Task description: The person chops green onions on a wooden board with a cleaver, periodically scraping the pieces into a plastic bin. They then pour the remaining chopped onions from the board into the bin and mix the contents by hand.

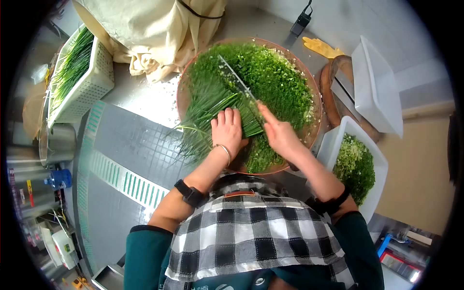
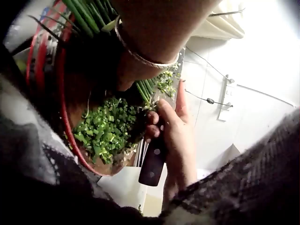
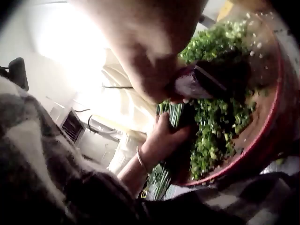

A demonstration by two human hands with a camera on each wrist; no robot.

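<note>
My left hand [image 1: 227, 130] holds down a bundle of long green onions [image 1: 205, 104], its fingers over the stalks and thumb at the side. The bundle lies on a round chopping board [image 3: 263, 125] with a red rim. My right hand [image 1: 281, 136] grips the dark riveted handle [image 2: 153, 161] of a kitchen knife. Its blade [image 1: 236, 76] lies across the cut end of the bundle, close beside my left fingers. Chopped green onions [image 1: 285, 79] heap over the far and right side of the board, with more of them [image 2: 110, 129] near the front rim.
A white basket [image 1: 104, 67] of whole green onions stands at the left, beside a cream cloth [image 1: 154, 34]. At right are a white tub [image 1: 333, 140] with chopped greens and a tilted white bin [image 1: 382, 82]. A yellow glove [image 1: 321, 47] and black radio [image 1: 301, 23] lie behind.
</note>
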